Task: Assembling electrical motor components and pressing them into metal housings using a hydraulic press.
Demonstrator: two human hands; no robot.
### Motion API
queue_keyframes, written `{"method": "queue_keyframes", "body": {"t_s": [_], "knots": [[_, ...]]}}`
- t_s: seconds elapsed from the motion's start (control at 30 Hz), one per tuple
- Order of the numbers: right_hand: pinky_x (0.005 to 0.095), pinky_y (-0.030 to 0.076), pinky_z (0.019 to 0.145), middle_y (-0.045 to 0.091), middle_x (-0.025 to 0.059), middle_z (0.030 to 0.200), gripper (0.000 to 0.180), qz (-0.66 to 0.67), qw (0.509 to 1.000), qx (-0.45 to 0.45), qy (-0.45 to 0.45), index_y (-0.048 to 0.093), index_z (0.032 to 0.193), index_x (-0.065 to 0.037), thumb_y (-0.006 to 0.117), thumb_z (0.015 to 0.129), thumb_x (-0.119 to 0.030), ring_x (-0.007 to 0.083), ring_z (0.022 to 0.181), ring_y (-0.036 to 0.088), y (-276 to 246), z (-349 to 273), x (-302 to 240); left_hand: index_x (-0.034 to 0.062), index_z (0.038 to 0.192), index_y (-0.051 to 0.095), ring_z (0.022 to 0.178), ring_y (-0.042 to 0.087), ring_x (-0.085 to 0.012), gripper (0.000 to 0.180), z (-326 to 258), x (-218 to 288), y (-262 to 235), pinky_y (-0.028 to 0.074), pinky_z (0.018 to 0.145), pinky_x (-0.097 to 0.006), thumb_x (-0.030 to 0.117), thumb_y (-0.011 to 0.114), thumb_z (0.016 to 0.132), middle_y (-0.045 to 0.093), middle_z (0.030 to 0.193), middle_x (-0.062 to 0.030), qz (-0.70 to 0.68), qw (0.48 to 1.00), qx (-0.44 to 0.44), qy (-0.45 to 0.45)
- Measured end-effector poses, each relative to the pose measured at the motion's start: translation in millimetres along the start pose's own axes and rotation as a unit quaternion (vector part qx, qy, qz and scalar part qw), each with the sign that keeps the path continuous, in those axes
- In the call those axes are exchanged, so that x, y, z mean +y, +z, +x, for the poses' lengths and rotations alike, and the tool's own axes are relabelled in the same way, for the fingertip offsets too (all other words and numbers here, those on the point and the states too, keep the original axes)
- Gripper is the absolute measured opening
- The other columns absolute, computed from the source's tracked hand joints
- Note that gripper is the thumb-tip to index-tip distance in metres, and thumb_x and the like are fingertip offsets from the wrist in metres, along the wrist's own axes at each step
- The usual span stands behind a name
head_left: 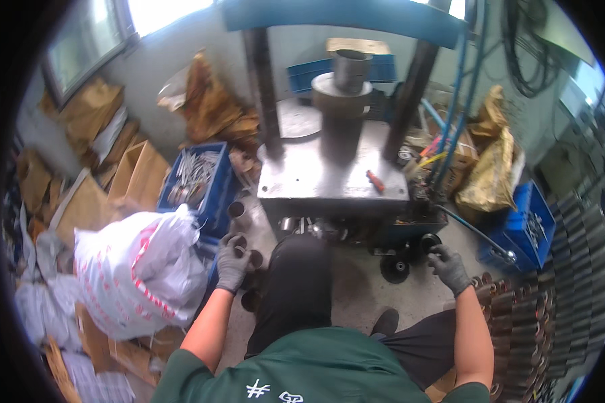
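Observation:
My left hand (233, 263), in a grey glove, is at the left of my knee with its fingers curled. Whatever lies in those fingers is too unclear to name. Open-ended metal tubes stand on the floor around it: one tube (238, 212) beyond it, another (255, 260) right beside it and a third (251, 300) nearer me. My right hand (452, 270), gloved the same way, has fingers bent at the rim of a black round part (430, 242). A similar black disc-shaped part (394, 270) with a central hole lies to its left.
Ahead stands a press with a steel table (333, 191), carrying a thick cylinder (343, 114) and an orange-handled tool (375, 181). A white sack (138, 269) and a blue crate of metal pieces (198, 178) are left. Stacked tubes (517, 322) and another blue crate (521, 232) are right.

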State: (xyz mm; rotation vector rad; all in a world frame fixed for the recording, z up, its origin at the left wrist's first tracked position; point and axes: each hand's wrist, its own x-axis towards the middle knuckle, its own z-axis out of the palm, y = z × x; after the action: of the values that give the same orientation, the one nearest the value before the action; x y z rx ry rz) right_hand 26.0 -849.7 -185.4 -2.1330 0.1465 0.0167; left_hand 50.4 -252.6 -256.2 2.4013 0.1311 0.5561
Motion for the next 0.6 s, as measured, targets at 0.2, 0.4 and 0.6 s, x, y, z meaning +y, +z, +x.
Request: {"method": "queue_keyframes", "body": {"t_s": [0.2, 0.4, 0.6], "knots": [[0.0427, 0.056, 0.088, 0.069, 0.0195, 0.107, 0.024, -0.166, 0.956, -0.02, -0.24, 0.069, 0.109, -0.006, 0.074, 0.089, -0.019, 0.0367, 0.102, 0.068, -43, -36, 9, 0.0037, 0.119, 0.066, 0.122, 0.057, -0.0322, 0.04, -4, -104, 44, 0.044, 0.108, -0.042, 0.01, 0.076, 0.08, 0.061, 0.128, -0.0164, -0.054, 0.992, -0.071, -0.085], [0.0414, 0.057, 0.086, 0.073, 0.0184, 0.101, 0.03, -0.127, 0.983, 0.126, -0.034, 0.071, 0.111, -0.001, 0.073, 0.087, -0.018, 0.0339, 0.096, 0.072, -143, -133, 78, -0.0024, 0.13, 0.063, 0.111, 0.063, -0.0221, 0.034, 107, 9, 29, 0.05, 0.101, -0.037, 0.016, 0.065, 0.101, 0.066, 0.126, -0.0112, -0.27, 0.958, -0.005, 0.097], [0.0412, 0.057, 0.09, 0.073, 0.0216, 0.107, 0.033, -0.218, 0.955, 0.14, 0.145, 0.071, 0.114, -0.001, 0.072, 0.085, -0.017, 0.0344, 0.101, 0.071, -147, -316, 122, 0.0031, 0.125, 0.068, 0.075, 0.042, -0.0089, 0.026, 120, 234, 63, 0.038, 0.067, -0.028, 0.017, 0.058, 0.106, 0.049, 0.082, 0.0028, -0.238, 0.938, -0.091, 0.234]]}}
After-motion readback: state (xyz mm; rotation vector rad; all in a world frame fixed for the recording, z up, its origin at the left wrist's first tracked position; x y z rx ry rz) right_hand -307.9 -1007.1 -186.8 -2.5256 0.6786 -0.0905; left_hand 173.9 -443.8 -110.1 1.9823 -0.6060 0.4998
